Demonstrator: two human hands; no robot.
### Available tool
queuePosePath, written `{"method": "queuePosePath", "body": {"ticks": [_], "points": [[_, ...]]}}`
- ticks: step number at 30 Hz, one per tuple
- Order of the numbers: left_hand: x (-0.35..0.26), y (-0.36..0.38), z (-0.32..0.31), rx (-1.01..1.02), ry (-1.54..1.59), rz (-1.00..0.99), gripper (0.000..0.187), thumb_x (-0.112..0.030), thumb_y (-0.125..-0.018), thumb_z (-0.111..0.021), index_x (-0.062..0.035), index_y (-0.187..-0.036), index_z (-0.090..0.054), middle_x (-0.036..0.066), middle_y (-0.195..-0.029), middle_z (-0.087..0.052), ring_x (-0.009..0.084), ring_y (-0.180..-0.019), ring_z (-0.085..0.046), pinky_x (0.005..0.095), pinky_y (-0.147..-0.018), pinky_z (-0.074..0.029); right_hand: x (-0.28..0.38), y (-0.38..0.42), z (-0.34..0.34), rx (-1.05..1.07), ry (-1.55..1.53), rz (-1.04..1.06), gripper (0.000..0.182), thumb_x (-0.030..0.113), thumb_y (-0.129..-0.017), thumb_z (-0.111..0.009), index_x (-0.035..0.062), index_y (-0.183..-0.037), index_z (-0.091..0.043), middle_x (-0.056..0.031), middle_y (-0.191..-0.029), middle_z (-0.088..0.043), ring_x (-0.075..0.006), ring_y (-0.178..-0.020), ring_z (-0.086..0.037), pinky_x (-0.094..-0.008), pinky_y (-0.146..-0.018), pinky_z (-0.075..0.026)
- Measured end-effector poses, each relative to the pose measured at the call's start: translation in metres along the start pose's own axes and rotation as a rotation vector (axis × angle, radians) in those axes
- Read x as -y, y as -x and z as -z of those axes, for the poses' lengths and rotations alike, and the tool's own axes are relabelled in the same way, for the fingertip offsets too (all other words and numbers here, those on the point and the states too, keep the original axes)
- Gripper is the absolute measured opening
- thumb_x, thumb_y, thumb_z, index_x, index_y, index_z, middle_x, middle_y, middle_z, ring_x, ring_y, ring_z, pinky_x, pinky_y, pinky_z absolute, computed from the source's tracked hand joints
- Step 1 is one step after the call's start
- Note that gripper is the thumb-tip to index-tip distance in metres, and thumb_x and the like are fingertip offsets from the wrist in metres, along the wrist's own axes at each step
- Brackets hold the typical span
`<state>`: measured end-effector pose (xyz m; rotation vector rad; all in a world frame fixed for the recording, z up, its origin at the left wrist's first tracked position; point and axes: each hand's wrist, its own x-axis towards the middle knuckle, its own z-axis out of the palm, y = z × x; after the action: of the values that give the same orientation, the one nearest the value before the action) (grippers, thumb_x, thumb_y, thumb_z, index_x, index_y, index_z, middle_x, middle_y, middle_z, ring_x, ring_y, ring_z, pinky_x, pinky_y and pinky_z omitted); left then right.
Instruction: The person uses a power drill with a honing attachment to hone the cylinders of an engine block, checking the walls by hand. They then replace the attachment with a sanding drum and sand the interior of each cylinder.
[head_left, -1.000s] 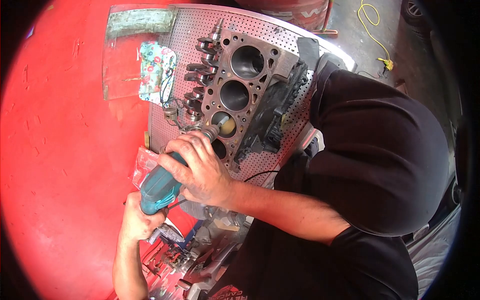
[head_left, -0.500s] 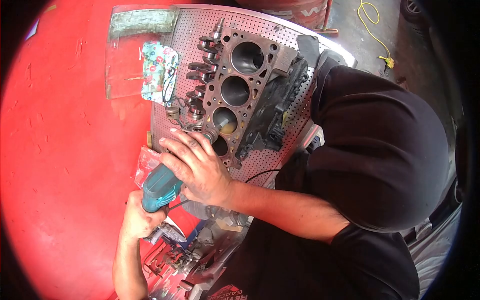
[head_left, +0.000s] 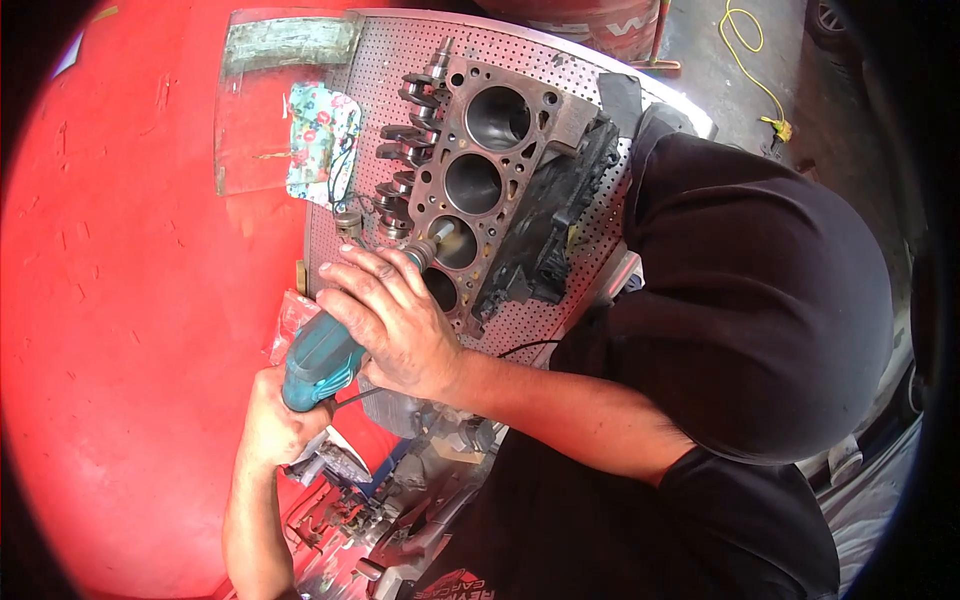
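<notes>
Left hand (head_left: 280, 425) tight on the teal drill (head_left: 322, 352), fingers curled around its grip, right hand (head_left: 408, 338) clasping the front, fingers slightly spread, shaft (head_left: 441, 230) just beyond them poking into an engine block (head_left: 487, 151) bore, blurred tip (head_left: 456, 243) inside, crankshaft (head_left: 407, 134) past the fingertips.

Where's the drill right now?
In the head view, the drill is left of centre, mostly below-left of the engine block, its attachment reaching into the third bore from the top.
</notes>
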<state>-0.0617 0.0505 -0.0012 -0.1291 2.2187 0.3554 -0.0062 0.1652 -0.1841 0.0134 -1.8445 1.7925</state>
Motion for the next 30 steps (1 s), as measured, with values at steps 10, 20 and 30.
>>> {"method": "queuePosePath", "body": {"ticks": [10,20,30], "points": [[-0.003,-0.003,-0.001,0.063,0.019,-0.020,0.021,0.007,-0.072,-0.059,0.0020,-0.091,-0.067,-0.003,-0.075,-0.061,0.0065,-0.069,-0.054,0.0270,-0.061,-0.047,0.005,0.010,0.001,-0.058,-0.017,-0.046,0.086,0.001,-0.048,-0.076,0.0063,-0.131,-0.053,-0.0147,-0.135,-0.055,-0.0382,-0.131,-0.051,-0.0569,-0.110,-0.036],[0.008,0.000,-0.002,0.043,0.031,-0.014,0.017,0.005,-0.073,-0.060,0.0016,-0.089,-0.065,-0.002,-0.075,-0.061,0.0070,-0.067,-0.053,0.0272,-0.060,-0.046,0.004,0.013,-0.006,-0.003,-0.005,-0.038,0.084,0.001,-0.049,-0.074,0.0056,-0.130,-0.053,-0.0146,-0.133,-0.055,-0.0373,-0.130,-0.051,-0.0569,-0.110,-0.036],[0.004,-0.003,0.001,0.018,0.040,-0.015,0.017,0.006,-0.073,-0.060,0.0007,-0.089,-0.065,-0.003,-0.075,-0.059,0.0066,-0.066,-0.052,0.0270,-0.059,-0.045,0.001,0.003,-0.007,-0.024,-0.026,-0.018,0.083,0.001,-0.049,-0.074,0.0052,-0.129,-0.054,-0.0147,-0.132,-0.056,-0.0373,-0.128,-0.052,-0.0577,-0.110,-0.036]]}}
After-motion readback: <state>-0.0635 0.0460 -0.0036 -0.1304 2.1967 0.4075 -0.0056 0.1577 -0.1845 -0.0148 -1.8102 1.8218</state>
